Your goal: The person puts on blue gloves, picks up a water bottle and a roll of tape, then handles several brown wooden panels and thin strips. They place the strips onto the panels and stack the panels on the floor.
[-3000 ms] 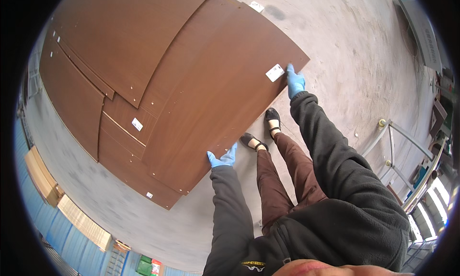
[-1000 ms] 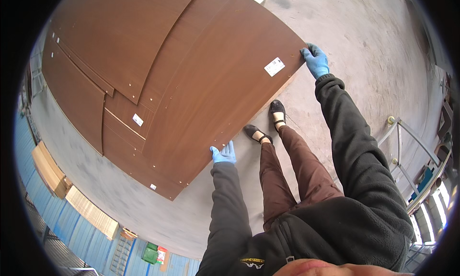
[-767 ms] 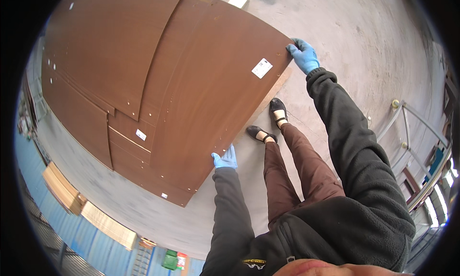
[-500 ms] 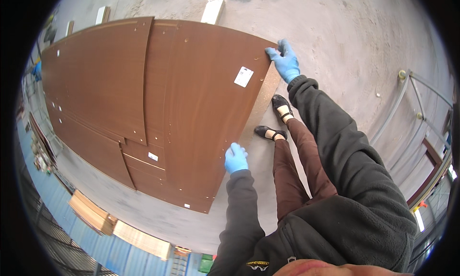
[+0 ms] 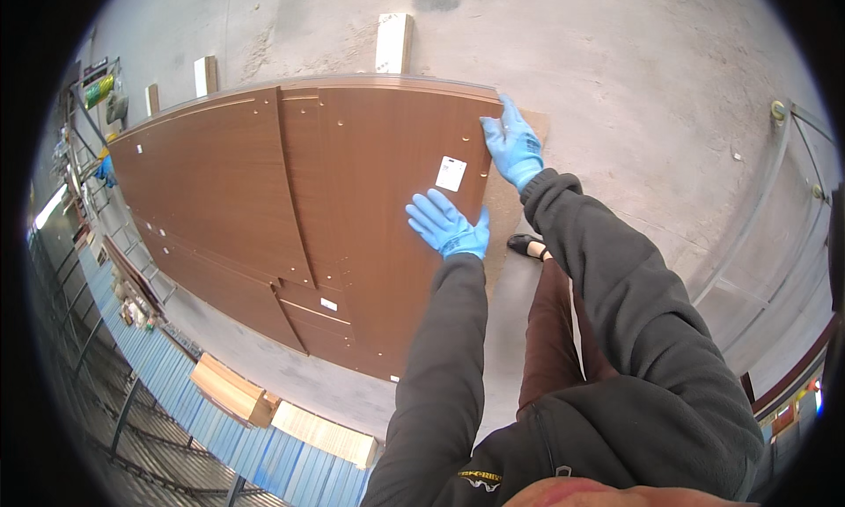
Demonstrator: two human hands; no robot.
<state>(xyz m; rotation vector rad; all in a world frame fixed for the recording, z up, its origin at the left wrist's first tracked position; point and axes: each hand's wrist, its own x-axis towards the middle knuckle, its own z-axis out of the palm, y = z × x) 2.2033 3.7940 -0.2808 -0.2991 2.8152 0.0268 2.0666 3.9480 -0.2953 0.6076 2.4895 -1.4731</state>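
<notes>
A large brown wooden panel (image 5: 387,190) lies on a stack of similar boards and fills the left and middle of the view. It has small holes and a white label (image 5: 451,174) near its right end. My right hand (image 5: 515,148), in a blue glove, grips the panel's far right corner, thumb on the upper face. My left hand (image 5: 447,225), gloved too, is spread palm down over the panel near its right edge, close below the label; light contact cannot be told. A bare particleboard edge (image 5: 506,212) shows beneath, beside my shoe (image 5: 525,245).
Pale wooden blocks (image 5: 393,45) jut out from under the far side of the stack. At the right stands a metal-framed rack (image 5: 748,216). Stacked light boards (image 5: 321,432) lie by a blue slatted surface (image 5: 273,463) at the lower left.
My left hand has gone from a curled pose at the near right edge to spread fingers over the panel. The right hand stays at the corner. The whole view has shifted.
</notes>
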